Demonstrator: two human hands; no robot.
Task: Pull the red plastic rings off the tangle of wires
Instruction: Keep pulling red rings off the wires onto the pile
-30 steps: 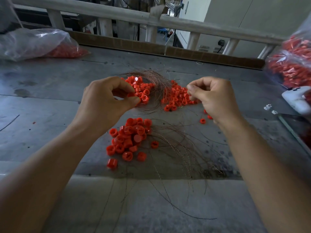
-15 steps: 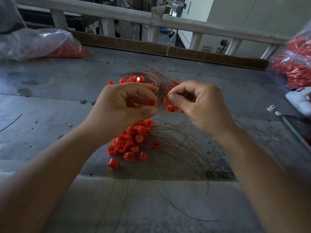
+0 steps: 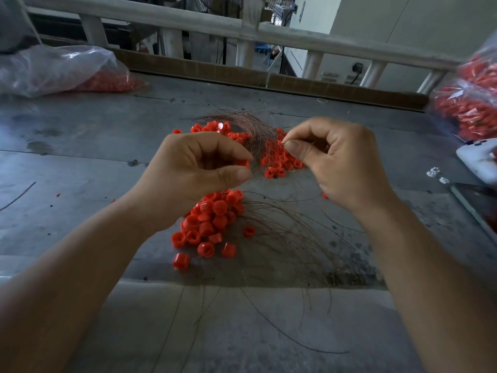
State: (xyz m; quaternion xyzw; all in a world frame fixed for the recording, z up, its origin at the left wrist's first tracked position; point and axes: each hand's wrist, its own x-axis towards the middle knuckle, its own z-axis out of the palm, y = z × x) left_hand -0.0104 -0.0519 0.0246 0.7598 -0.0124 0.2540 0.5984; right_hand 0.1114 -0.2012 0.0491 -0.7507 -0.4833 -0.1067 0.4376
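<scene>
two hands work above the bench (image 3: pixel 80 157). the left hand (image 3: pixel 199 168) has its fingers curled, pinching one red ring (image 3: pixel 242 163). the right hand (image 3: pixel 338 162) pinches one thin wire (image 3: pixel 283 142) at the tangle of wires (image 3: pixel 252 125). one loose ring pile (image 3: pixel 212 219) lies nearer. two ring-filled bags sit apart: left bag (image 3: pixel 53 68), right bag (image 3: pixel 468 103).

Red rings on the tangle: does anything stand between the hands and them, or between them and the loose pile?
Nothing visible does. The left hand pinches a ring and the right hand a wire strand at the tangle. The loose pile lies just nearer the person, with stray wires only beside it.
</scene>
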